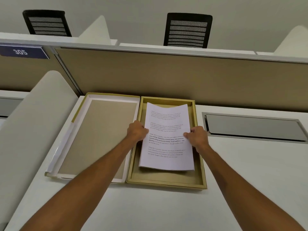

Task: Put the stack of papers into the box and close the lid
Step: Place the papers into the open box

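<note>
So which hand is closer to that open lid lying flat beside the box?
Left. The left hand grips the papers' left edge right beside the lid; the right hand holds the opposite edge, farther away.

"305" on the blue sign [23,51]; on the papers [166,139], seemingly "way of living".
</note>
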Demonstrator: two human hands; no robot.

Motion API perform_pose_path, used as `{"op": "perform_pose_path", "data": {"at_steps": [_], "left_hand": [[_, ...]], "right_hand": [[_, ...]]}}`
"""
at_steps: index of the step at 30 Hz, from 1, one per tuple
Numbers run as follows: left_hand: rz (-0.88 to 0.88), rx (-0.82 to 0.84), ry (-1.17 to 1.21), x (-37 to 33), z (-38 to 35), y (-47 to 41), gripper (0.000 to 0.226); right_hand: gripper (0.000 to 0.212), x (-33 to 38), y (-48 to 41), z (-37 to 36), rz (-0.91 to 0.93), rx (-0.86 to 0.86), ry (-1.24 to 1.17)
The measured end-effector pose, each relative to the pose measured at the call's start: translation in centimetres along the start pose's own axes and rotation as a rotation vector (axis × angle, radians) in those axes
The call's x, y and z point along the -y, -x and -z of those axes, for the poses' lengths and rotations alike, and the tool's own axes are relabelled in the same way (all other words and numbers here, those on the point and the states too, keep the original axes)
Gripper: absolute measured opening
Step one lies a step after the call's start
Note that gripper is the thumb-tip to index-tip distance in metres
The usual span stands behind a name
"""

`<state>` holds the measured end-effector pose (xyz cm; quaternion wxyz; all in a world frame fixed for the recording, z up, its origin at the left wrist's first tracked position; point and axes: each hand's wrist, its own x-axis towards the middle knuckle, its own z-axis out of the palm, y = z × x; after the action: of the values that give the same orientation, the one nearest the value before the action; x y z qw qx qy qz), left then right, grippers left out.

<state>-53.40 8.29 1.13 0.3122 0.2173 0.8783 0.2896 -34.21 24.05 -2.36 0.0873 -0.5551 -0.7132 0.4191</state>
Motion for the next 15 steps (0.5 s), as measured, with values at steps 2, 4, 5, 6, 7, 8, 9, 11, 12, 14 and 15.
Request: {"op": "perform_pose_path", "data": {"at_steps": [2, 4, 5, 6, 7, 8, 9, 11, 12, 14, 15], "left_hand": [[-0.030, -0.015, -0.060, 0.0, -0.2, -0.2, 0.019], [-0.053, -0.031, -0.127, 0.0, -0.4, -0.2, 0.020], [-0.062, -0.034, -0.162, 0.0, -0.5, -0.2, 0.020], [-0.068, -0.035, -0.189, 0.0, -0.6, -0.3, 0.020], [-0.069, -0.034, -0.210, 0.0, -0.7, -0.3, 0.020], [-0.067, -0.031, -0.233, -0.1, -0.8, -0.3, 0.020], [-0.062, -0.029, -0.256, -0.2, -0.8, -0.2, 0.021], [-0.052, -0.035, -0.272, -0.5, -0.9, -0.1, 0.027], [-0.051, -0.042, -0.253, -0.6, -0.9, 0.0, 0.030], [-0.051, -0.064, -0.194, -1.0, -0.7, 0.3, 0.033], [-0.047, -0.078, -0.168, -1.2, -0.5, 0.4, 0.032]], "right_hand": [[0.013, 0.0, -0.3, -0.1, 0.008, -0.007, 0.035], [0.019, 0.0, -0.4, -0.1, 0.005, -0.005, 0.063], [0.022, 0.0, -0.4, -0.1, 0.003, 0.000, 0.084], [0.024, 0.0, -0.3, -0.1, 0.000, 0.006, 0.109], [0.027, 0.1, -0.3, 0.0, -0.005, 0.010, 0.131], [0.029, 0.1, -0.2, 0.0, -0.011, 0.010, 0.148], [0.030, 0.2, -0.2, 0.0, -0.014, 0.008, 0.160], [0.030, 0.6, 0.1, 0.1, -0.016, 0.017, 0.165], [0.031, 0.8, 0.3, 0.2, -0.019, 0.030, 0.151], [0.035, 1.1, 0.7, 0.4, -0.028, 0.052, 0.126], [0.037, 1.2, 0.9, 0.5, -0.023, 0.058, 0.130]]}}
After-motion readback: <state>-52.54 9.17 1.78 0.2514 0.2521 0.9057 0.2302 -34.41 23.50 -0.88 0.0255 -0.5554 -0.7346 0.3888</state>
